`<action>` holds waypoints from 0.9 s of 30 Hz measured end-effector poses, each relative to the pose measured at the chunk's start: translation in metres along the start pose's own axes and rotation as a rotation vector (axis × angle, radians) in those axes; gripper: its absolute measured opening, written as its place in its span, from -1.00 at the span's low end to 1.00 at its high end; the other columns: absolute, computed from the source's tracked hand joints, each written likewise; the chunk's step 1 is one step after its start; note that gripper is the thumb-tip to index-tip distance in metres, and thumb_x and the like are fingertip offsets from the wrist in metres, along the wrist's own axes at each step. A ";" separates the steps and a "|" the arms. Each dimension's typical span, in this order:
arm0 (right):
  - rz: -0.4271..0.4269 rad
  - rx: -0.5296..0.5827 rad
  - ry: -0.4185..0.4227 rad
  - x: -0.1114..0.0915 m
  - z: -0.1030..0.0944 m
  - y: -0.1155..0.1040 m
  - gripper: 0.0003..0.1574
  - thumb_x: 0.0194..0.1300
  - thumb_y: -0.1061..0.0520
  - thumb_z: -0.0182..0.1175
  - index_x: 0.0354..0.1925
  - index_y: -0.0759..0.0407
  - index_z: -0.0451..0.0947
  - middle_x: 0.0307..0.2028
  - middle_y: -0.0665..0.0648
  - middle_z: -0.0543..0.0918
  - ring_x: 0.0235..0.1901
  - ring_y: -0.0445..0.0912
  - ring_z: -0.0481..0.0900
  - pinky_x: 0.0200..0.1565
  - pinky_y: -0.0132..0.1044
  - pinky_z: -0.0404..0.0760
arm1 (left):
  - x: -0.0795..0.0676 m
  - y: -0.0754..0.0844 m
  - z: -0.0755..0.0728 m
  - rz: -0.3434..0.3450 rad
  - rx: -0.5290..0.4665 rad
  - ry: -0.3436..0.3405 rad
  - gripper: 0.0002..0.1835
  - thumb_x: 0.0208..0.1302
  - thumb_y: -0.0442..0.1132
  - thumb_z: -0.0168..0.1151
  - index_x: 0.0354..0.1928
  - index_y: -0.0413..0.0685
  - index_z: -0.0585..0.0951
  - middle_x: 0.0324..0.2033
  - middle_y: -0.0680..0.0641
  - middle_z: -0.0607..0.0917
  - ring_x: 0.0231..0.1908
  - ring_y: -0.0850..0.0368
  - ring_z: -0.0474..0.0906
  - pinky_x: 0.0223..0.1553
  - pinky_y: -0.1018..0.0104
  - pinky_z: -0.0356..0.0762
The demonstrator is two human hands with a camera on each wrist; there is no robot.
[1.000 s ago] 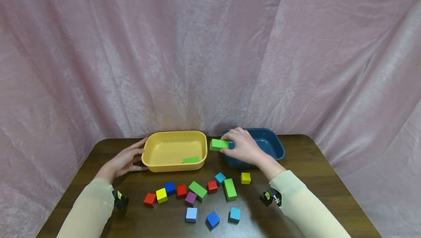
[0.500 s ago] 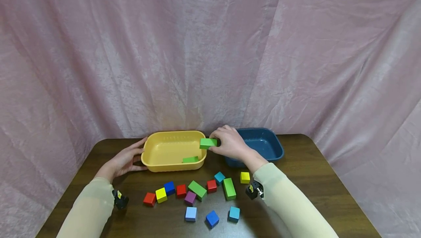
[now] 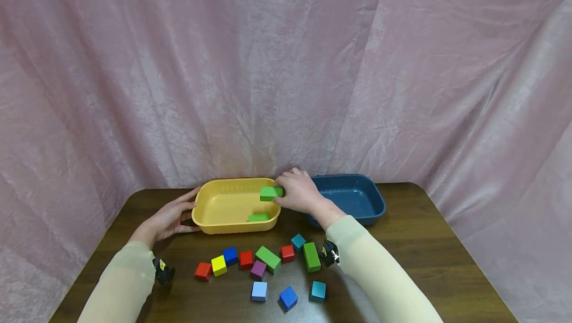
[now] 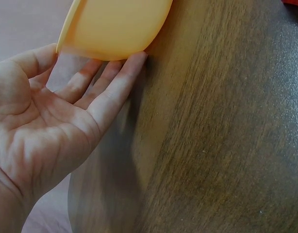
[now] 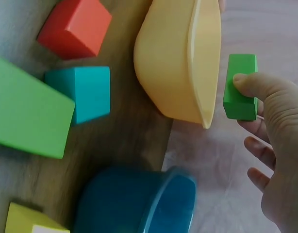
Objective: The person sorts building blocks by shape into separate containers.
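Observation:
Between thumb and fingertips my right hand (image 3: 298,191) pinches a green rectangular block (image 3: 270,194), above the right end of the yellow tub (image 3: 236,230). The right wrist view shows the thumb on one face of that block (image 5: 240,94), clear of the tub's rim. A second green block (image 3: 258,217) lies inside the yellow tub. At the tub's left end rests my left hand (image 3: 167,216), its fingers extended. The left wrist view has the fingertips against the tub's outer wall (image 4: 115,34) and the thumb at the rim.
A blue tub (image 3: 353,204) stands right of the yellow one. Several loose blocks lie in front, among them a red cube (image 3: 203,271), a purple cube (image 3: 258,269), an upright-lying green block (image 3: 312,256) and a teal cube (image 3: 318,291). A pink curtain (image 3: 286,75) hangs behind the table.
My right hand has carried the green block leftward, from beside the blue tub to over the yellow tub's right end. The left hand has stayed at the yellow tub.

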State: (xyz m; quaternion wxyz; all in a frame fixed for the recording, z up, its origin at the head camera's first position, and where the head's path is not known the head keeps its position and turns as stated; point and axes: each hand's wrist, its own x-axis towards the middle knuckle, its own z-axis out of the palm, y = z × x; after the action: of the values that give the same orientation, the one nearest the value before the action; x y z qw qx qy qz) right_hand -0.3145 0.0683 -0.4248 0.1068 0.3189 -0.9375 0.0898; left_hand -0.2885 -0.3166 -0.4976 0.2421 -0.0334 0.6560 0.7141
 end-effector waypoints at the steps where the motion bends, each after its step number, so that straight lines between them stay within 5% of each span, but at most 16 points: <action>1: 0.004 -0.006 0.002 0.002 0.002 -0.002 -0.57 0.06 -0.26 0.25 -0.11 -0.16 0.61 -0.24 -0.16 0.57 -0.16 -0.12 0.35 -0.10 -0.13 0.30 | 0.000 0.000 0.000 0.001 0.003 -0.001 -0.37 0.43 -0.14 -0.10 0.42 0.48 -0.06 0.35 -0.18 0.06 0.20 -0.24 0.24 -0.04 -0.20 0.39; 18: 0.114 -0.028 -0.010 0.017 0.028 -0.021 -0.48 0.09 -0.31 0.21 -0.03 -0.13 0.57 -0.11 -0.12 0.54 -0.14 -0.10 0.27 -0.04 -0.12 0.25 | -0.002 0.000 0.003 0.003 -0.006 0.016 -0.36 0.43 -0.13 -0.09 0.43 0.45 -0.06 0.34 -0.19 0.08 0.17 -0.23 0.29 -0.04 -0.21 0.38; 27: 0.098 0.009 0.020 0.014 0.020 -0.020 -0.39 0.12 -0.30 0.19 0.10 -0.13 0.48 0.00 -0.07 0.48 -0.02 -0.06 0.28 0.04 -0.08 0.25 | 0.001 0.001 0.004 0.008 -0.013 0.001 -0.35 0.41 -0.10 -0.06 0.43 0.47 -0.06 0.34 -0.20 0.09 0.19 -0.26 0.26 -0.03 -0.21 0.38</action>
State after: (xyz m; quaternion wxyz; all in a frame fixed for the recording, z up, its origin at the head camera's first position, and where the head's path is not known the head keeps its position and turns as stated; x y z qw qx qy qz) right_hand -0.3155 0.0400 -0.4385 0.1101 0.2723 -0.9504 0.1024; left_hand -0.2889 -0.3121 -0.4971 0.2386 -0.0326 0.6515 0.7194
